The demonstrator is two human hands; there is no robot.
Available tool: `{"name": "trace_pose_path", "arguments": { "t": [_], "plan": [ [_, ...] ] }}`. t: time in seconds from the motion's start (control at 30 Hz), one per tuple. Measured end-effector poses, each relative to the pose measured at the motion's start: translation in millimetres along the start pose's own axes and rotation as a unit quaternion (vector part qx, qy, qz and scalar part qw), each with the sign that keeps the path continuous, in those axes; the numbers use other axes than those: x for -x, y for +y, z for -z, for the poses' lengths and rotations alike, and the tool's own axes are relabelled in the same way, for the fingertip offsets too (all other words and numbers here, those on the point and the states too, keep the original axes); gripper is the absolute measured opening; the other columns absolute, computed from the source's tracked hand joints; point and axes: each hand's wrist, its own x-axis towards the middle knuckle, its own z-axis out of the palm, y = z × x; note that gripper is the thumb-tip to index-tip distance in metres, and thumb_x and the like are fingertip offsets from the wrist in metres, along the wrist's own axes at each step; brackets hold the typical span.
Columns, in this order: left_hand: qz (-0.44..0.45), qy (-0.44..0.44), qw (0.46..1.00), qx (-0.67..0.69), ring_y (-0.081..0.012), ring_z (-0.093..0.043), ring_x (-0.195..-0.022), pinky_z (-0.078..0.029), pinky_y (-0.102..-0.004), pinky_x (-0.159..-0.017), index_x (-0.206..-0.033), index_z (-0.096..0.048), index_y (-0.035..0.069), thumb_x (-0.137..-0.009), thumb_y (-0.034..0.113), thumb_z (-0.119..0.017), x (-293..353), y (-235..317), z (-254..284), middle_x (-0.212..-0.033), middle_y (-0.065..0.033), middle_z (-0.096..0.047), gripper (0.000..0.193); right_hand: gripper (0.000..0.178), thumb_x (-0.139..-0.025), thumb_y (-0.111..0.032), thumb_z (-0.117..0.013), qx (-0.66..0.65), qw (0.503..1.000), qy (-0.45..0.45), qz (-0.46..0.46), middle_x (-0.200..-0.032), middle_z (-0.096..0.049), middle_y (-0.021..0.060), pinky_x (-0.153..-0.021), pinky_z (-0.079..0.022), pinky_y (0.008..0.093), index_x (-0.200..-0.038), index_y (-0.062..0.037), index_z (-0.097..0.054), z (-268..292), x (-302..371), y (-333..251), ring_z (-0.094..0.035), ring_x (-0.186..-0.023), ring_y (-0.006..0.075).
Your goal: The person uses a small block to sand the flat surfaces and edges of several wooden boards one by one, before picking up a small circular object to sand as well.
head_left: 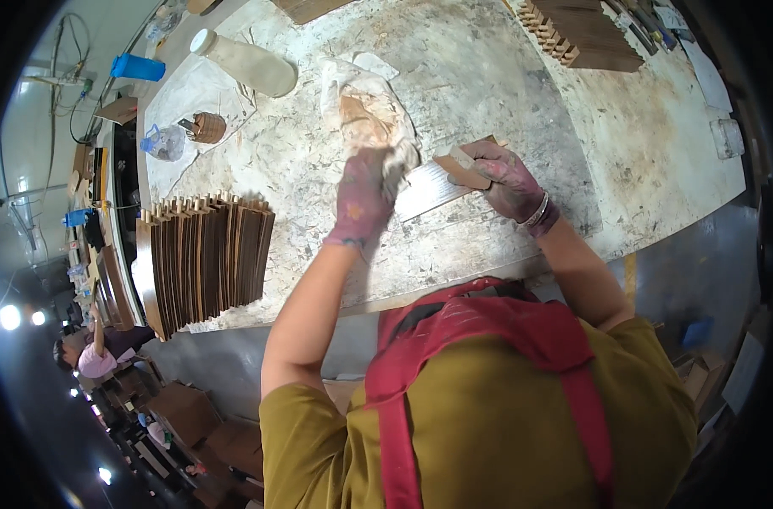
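Note:
My left hand [365,197], in a stained pink glove, is at the lower end of a crumpled white cloth [371,114] with orange-brown stains. Its fingers are blurred and partly hidden, so I cannot tell whether they grip the cloth. Beside them a flat strip [429,191] lies slanted on the worktable, its face shining in the light. My right hand [507,182], gloved likewise, is closed on a thin brown flat piece [464,168] with a paler edge, held over the strip's right end. What that piece is made of is unclear.
A row of upright dark wooden slats [204,263] with pegged ends stands at the left front. Further back are a cloudy bottle [246,64], a clear jug [163,142] and a blue container [138,68]. More slats [586,34] lie at the far right. Another person [98,356] is at the left.

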Motion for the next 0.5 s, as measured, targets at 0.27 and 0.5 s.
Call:
{"name": "trace_pose_path", "arguments": {
  "t": [0.27, 0.5],
  "plan": [
    [-0.047, -0.041, 0.997, -0.047, -0.0400, -0.057, -0.107, -0.048, -0.0459, -0.091, -0.127, -0.061, 0.012, -0.096, 0.026, -0.062, -7.7, 14.6, 9.8, -0.107, -0.0208, -0.060, 0.034, 0.044, -0.091, -0.020, -0.061, 0.027, 0.999, 0.015, -0.017, -0.121, -0.064, 0.0150, -0.104, -0.047, 0.0346, -0.125, 0.0077, -0.059, 4.4, -0.1, 3.7, -0.062, -0.114, 0.0220],
    [0.200, 0.016, 0.884, 0.423, -0.0292, -0.063, -0.104, -0.052, -0.0394, -0.096, -0.130, -0.057, 0.010, -0.097, 0.031, -0.062, -35.5, -8.9, 26.7, -0.120, -0.0148, -0.062, 0.040, 0.050, -0.083, -0.032, -0.075, 0.091, 0.993, -0.074, -0.019, -0.118, -0.060, 0.0095, -0.101, -0.046, 0.0354, -0.117, 0.0041, -0.064, 0.5, -4.5, -0.4, -0.058, -0.115, 0.0212]
  ]
}}
